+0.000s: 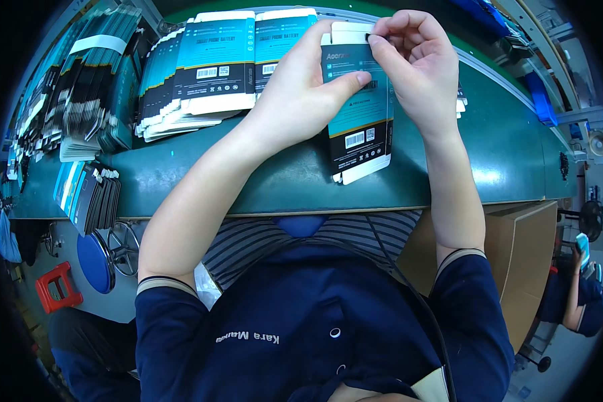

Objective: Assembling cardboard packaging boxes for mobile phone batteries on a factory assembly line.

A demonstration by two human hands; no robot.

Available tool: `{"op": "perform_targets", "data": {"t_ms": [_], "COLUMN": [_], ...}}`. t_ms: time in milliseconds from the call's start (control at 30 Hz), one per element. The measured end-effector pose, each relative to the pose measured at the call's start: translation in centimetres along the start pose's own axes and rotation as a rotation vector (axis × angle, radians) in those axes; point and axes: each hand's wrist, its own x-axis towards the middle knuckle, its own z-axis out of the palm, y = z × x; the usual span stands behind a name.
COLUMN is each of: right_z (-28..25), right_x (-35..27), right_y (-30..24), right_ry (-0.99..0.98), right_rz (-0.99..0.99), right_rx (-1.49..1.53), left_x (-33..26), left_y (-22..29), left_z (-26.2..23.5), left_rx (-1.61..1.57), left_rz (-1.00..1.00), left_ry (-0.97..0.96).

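Carton (358, 110) is teal and black, with white flaps (348, 27).

carton (360, 110): smooth printed cardboard | tabletop (268, 177): smooth, glossy | shirt (281, 301): matt cloth

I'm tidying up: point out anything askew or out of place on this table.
The small carton bundle at far left looks odd: it seems to stick out past the front edge of the table, where it could get knocked off. No spill shows.
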Motion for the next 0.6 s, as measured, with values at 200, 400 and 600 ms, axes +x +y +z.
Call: {"op": "perform_targets", "data": {"t_ms": [200,400,600], "right_z": [0.0,1.0,1.3], "right_x": [-0.1,-0.5,-0.8], "right_y": [-0.3,0.4,0.2], "right_ry": [-0.023,0.081,0.156], "right_rz": [-0.037,-0.114,0.046], "right_rx": [-0.144,-0.156,0.132], "left_x": [0.1,0.2,0.0], "left_y": [0.0,-0.1,0.0], "left_z": [-0.2,-0.3,-0.1], "left_rx": [0.120,0.183,0.212], "left_rz": [0.043,0.060,0.079], "left_ry": [-0.018,-0.019,-0.016]}}
